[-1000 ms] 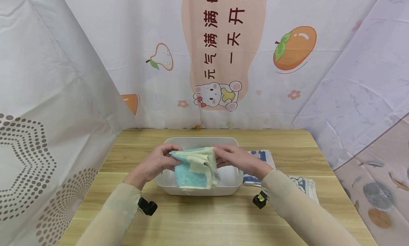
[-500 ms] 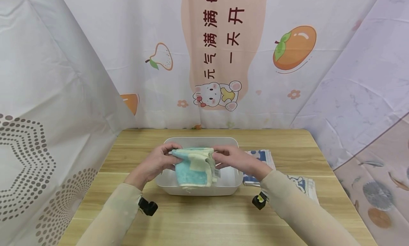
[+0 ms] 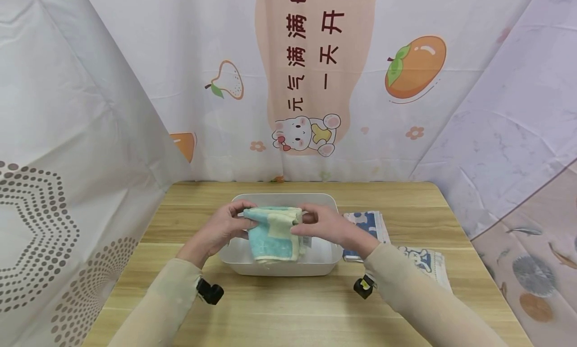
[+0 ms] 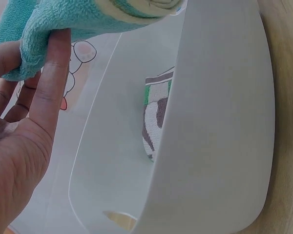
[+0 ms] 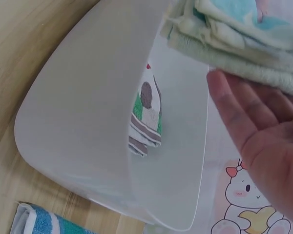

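A folded blue and cream towel [image 3: 272,234] is held up over a white plastic bin [image 3: 281,270]. My left hand [image 3: 221,229] pinches its left edge; in the left wrist view the fingers [image 4: 49,85] lie against the terry cloth, with part of the fold between them. At the towel's right end is my right hand [image 3: 326,225], its thumb side in front and other fingers behind. In the right wrist view the fingers [image 5: 244,105] are at the towel's lower layers; the thumb is hidden there. Inside the bin lies another towel [image 4: 155,114], white with grey and green.
Right of the bin, a blue and white towel [image 3: 376,227] lies on the wooden table [image 3: 279,317]. A second patterned towel [image 3: 428,261] lies nearer, partly under the right sleeve. A printed curtain [image 3: 216,166] hangs behind the table's back edge.
The towel's hanging front has risen slightly and settled into a neater, flatter fold. The right hand's finger has moved slightly left onto the towel's front; the left hand has hardly moved.
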The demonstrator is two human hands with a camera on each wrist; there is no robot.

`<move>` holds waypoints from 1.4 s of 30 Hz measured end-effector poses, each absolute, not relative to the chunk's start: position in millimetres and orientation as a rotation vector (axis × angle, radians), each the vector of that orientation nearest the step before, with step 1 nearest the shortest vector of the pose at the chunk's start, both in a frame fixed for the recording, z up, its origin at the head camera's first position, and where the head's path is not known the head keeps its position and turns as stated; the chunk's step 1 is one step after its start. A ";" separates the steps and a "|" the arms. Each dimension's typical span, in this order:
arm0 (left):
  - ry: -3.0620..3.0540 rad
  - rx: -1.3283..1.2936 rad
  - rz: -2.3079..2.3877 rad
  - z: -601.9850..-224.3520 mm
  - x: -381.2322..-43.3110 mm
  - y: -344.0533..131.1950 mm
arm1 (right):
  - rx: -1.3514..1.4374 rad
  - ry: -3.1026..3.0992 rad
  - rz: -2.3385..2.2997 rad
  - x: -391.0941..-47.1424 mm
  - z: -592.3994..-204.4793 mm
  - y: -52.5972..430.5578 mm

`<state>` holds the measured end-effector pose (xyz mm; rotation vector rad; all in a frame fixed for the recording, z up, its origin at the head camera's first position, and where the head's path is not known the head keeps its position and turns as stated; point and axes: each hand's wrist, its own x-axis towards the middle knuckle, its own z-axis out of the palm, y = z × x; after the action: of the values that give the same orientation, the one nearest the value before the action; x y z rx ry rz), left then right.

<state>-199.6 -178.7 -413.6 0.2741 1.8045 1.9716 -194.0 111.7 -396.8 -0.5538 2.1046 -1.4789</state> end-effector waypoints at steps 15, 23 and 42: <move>1.860 0.221 1.920 -413.0 -202.3 -178.2 | -0.398 2.156 -1.521 -194.9 -401.9 106.4; 1.903 0.125 1.881 -411.7 -208.1 -176.3 | -0.383 2.097 -1.573 -199.3 -403.6 107.0; 1.887 0.153 1.804 -409.1 -230.6 -167.7 | -0.166 1.959 -1.707 -220.1 -408.2 99.2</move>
<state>-230.6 -167.7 -409.1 0.1528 1.8868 1.8040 -220.1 99.2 -408.2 -0.1658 1.9595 -1.7070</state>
